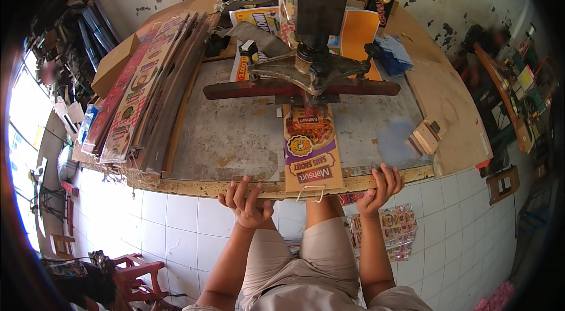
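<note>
My left hand (247,202) rests at the table's front edge, fingers slightly bent and apart on the rim. My right hand (381,190) rests on the same edge farther right, its fingers also apart. Neither hand holds anything. Between them lies a tan and purple printed card panel (312,161) showing a food picture. White string loops (312,192) hang from its near end at the table edge. The panel's far end passes beneath a machine head (312,66) with a long reddish crossbar (241,89), which hides that end.
Long printed panels (138,96) are stacked at the left beside a cardboard box (113,63). A small wooden block (425,136) stands at the right. Printed sheets and blue packaging (393,55) lie behind the machine. More printed strips (388,225) are on the tiled floor near a red stool (139,275).
</note>
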`<state>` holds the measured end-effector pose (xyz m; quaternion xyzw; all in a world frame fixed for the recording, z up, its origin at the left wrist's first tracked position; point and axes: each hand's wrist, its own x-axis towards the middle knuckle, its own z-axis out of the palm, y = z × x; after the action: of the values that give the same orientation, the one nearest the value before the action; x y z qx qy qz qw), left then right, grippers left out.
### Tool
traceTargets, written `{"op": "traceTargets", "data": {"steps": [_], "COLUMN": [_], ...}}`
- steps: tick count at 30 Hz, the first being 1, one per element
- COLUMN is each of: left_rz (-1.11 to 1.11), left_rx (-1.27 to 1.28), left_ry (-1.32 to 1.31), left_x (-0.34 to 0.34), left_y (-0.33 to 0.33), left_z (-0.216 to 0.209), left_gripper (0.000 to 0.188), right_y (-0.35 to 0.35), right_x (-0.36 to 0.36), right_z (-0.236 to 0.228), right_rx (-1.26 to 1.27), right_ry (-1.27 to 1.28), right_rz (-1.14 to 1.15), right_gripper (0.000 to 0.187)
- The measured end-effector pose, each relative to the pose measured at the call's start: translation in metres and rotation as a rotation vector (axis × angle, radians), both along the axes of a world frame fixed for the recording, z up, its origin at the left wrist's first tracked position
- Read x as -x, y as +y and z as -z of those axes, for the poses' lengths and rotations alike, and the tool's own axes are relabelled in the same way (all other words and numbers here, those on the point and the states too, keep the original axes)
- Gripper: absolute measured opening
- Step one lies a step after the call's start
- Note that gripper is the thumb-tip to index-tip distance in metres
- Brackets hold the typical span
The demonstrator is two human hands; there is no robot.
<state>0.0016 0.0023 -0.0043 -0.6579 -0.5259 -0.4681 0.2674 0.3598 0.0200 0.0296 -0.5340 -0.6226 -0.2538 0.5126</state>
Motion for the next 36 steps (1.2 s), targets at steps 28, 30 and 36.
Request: {"op": "traceTargets", "data": {"steps": [28,30,36], "left_rz": [0.051,0.056,0.055], "left_rx": [0.176,0.193,0.228], "left_ry": [-0.084,-0.095,-0.076], "left_x": [-0.003,-0.005,-0.006], "left_y": [-0.015,-0.017,-0.021], "left_z": [-0.024,-0.027,-0.032], "left_gripper": [0.056,0.057,0.059], "right_y": [-0.008,-0.012,-0.021], "right_x": [0.001,0.000,0.003], "right_z": [-0.002,-0.003,-0.011], "right_rx": [0.053,0.065,0.157], "right_ry": [0.013,0.019,0.080], "right_rz": [-0.053,-0.051,-0.058], "right_gripper": [0.049,0.048,0.045]}}
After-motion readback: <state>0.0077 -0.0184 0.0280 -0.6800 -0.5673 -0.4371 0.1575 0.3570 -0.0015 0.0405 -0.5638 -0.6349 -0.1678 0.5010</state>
